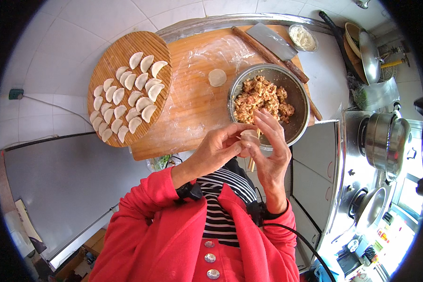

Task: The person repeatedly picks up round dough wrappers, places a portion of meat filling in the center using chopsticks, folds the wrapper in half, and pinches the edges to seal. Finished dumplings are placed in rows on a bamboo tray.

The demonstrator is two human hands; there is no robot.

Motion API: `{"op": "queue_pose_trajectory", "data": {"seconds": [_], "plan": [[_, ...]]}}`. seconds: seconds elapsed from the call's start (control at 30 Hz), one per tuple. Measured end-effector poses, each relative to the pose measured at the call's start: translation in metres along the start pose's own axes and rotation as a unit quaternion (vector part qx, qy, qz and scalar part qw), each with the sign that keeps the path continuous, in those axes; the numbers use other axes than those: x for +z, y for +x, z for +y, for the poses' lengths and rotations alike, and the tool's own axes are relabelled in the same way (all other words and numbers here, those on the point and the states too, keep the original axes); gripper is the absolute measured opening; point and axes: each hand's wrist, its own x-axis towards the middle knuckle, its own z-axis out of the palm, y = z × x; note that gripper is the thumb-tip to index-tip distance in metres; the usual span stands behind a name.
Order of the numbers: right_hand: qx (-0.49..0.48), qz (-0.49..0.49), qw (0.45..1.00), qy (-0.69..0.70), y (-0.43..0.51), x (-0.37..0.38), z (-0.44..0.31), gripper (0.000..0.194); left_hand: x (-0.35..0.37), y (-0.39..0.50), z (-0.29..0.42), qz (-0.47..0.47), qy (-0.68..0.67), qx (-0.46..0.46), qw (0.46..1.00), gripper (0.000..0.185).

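Between both hands, over the near rim of the steel bowl, is a folded dumpling. My left hand grips it from the left; the thumb and fingers of my right hand pinch its right side. Wooden chopsticks rest at the bowl's near rim, partly hidden by my right hand. The metal bowl holds minced filling. One round dough wrapper lies flat on the floured wooden board. Rows of folded dumplings sit on the round slatted wooden tray at the left.
Behind the bowl lie a wooden rolling pin and a cleaver, with a bowl of flour beside them. A stacked steel pot and a frying pan stand on the stove at the right. A cable hangs from my right wrist.
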Motion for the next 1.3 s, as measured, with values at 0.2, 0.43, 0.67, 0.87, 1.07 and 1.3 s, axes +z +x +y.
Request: {"op": "queue_pose_trajectory", "data": {"seconds": [0.2,0.43,0.67,0.87,1.07,1.3], "plan": [[-0.053,-0.06,0.997,-0.005,0.004,-0.002,0.001,0.023,0.0,-0.003,0.001,-0.004,0.034,0.013,0.999,0.03],[-0.01,-0.051,0.999,0.003,0.003,0.003,-0.009,0.023,-0.001,-0.006,0.001,0.019,0.086,0.009,0.996,0.027],[-0.107,-0.091,0.988,-0.062,0.01,0.004,-0.008,0.025,-0.002,-0.006,0.0,0.053,0.165,0.059,0.983,0.021],[-0.069,-0.082,0.994,-0.03,0.01,0.007,-0.009,0.022,-0.001,-0.006,0.004,0.077,0.155,0.062,0.983,0.02],[-0.031,-0.085,0.995,0.037,0.01,0.006,-0.01,0.025,-0.005,-0.006,0.008,0.041,0.172,0.018,0.984,0.022],[-0.064,-0.055,0.984,0.157,0.005,0.006,0.003,0.028,-0.006,-0.004,-0.003,0.0,-0.08,0.018,0.997,0.034]]}}
